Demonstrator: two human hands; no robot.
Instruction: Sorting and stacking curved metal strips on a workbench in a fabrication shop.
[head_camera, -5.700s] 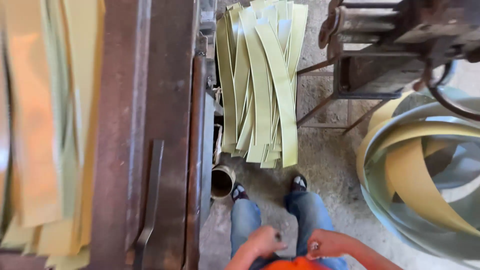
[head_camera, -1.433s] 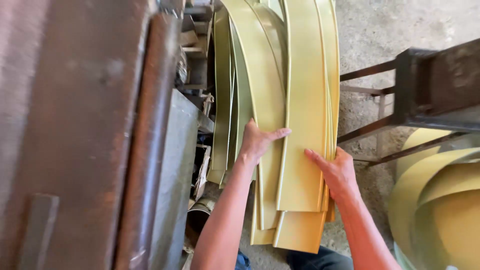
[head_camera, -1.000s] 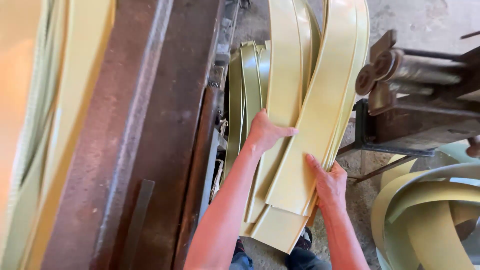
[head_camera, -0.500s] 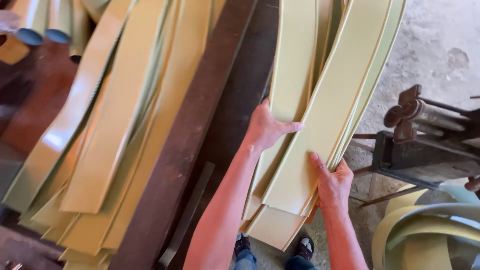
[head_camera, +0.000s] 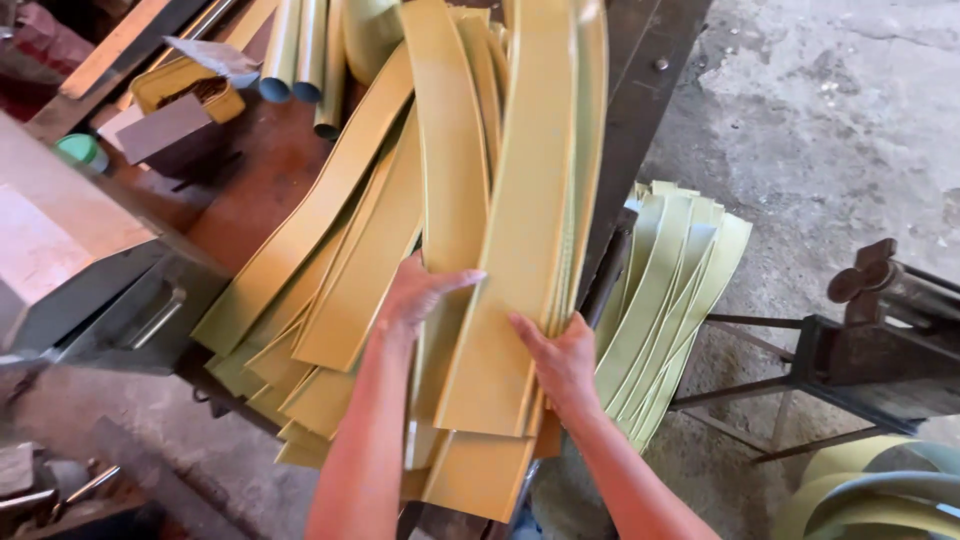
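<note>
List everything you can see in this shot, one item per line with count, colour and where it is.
held strips: a bundle, yellow, between both hands over the workbench edge
workbench strips: a pile, yellow, fanned out on the rusty workbench
floor strips: a stack, pale green, hanging beside the bench above the concrete floor
tubes: several, yellow-green, top of the bench
small tin: one, yellow, upper left
metal box: one, grey, left
iron stand: one, dark, right
curved strips: a few, pale yellow-green, bottom right corner
left hand: flat on the held strips
right hand: gripping their edge
</note>
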